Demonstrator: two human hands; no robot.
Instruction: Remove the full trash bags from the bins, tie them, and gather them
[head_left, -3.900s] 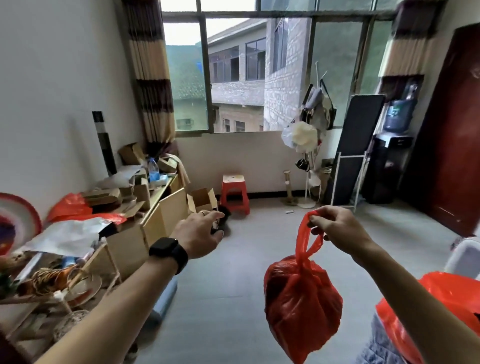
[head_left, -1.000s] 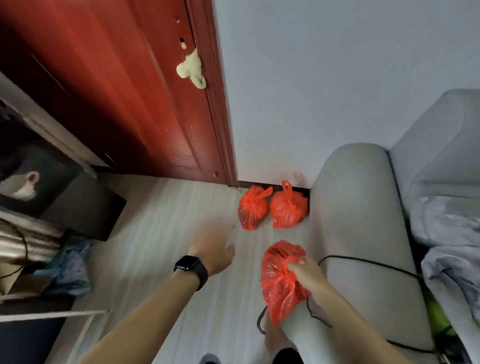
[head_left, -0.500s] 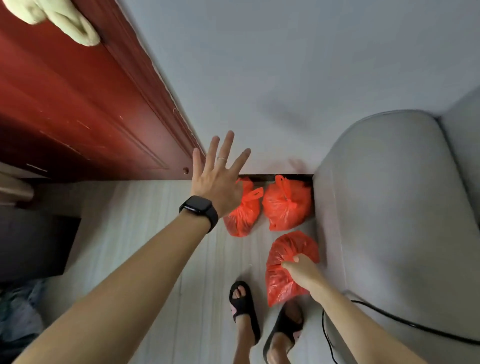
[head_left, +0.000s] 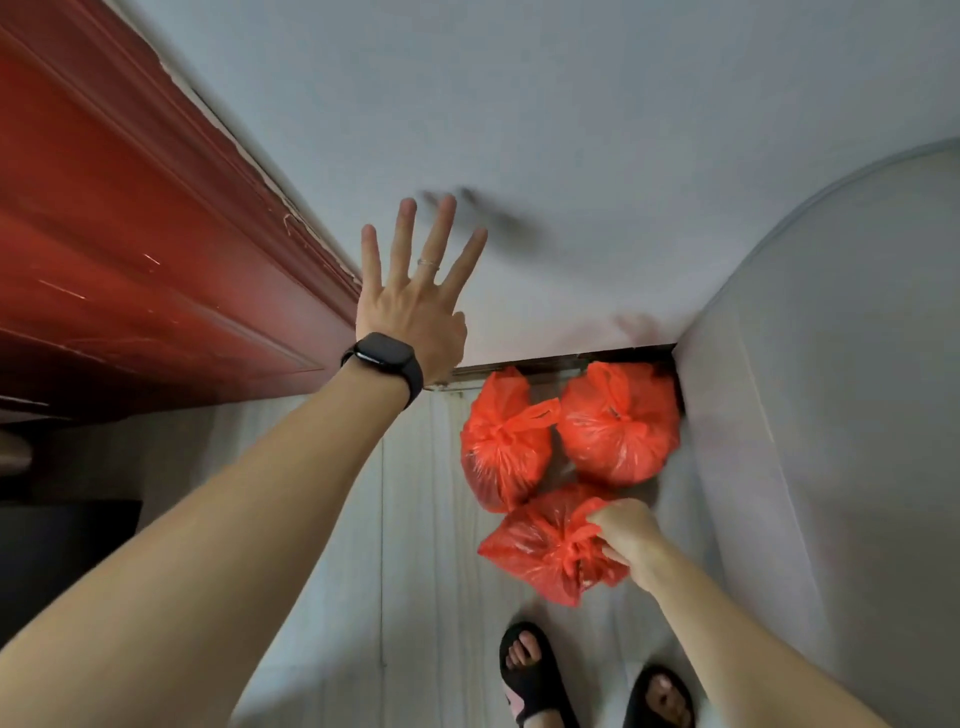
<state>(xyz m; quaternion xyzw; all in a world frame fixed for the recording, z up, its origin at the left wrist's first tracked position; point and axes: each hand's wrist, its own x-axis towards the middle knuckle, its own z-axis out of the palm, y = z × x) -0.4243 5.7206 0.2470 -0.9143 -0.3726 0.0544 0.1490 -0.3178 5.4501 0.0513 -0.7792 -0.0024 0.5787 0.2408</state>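
Three tied red trash bags lie on the floor in the corner between the wall and a grey sofa arm. Two bags, one on the left (head_left: 501, 447) and one on the right (head_left: 621, 426), sit against the baseboard. The third bag (head_left: 540, 551) rests just in front of them, and my right hand (head_left: 626, 535) grips its knotted top. My left hand (head_left: 415, 291), a black watch on its wrist, is raised with fingers spread straight against the white wall, holding nothing.
A red wooden door (head_left: 130, 234) fills the left side. The grey sofa arm (head_left: 831, 415) stands close on the right. My feet in black sandals (head_left: 535, 670) are on the pale floor just behind the bags.
My right hand has lowered the third bag onto the floor beside the other two. My left hand has risen higher along the wall, and the view has come closer to the corner.
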